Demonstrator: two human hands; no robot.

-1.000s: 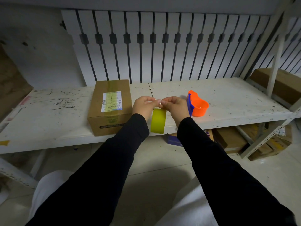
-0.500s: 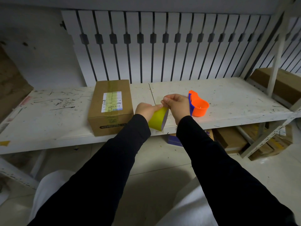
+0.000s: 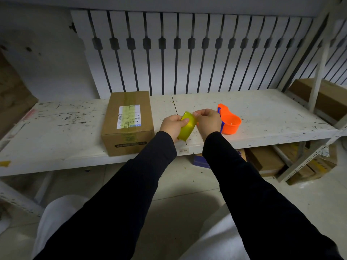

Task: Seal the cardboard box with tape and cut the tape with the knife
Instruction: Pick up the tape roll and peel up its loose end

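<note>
A brown cardboard box [image 3: 129, 122] lies on the white shelf [image 3: 56, 136], with a white label and a yellowish tape strip down its top. Just right of the box, my left hand [image 3: 171, 126] grips a yellow roll of tape [image 3: 186, 127], tilted above the shelf's front part. My right hand [image 3: 208, 121] pinches the roll's upper right edge with its fingertips. An orange and blue tape dispenser [image 3: 228, 121] stands on the shelf right behind my right hand. No knife shows apart from it.
A slatted white panel [image 3: 187, 53] backs the shelf. More cardboard boxes sit on the shelf at the far right [image 3: 326, 98] and on the floor below it [image 3: 266, 160]. A metal upright [image 3: 321, 59] stands at right.
The roll was hanging upright between both hands; it has turned and tilted, and my left hand now wraps its side. Both hands moved slightly forward over the shelf.
</note>
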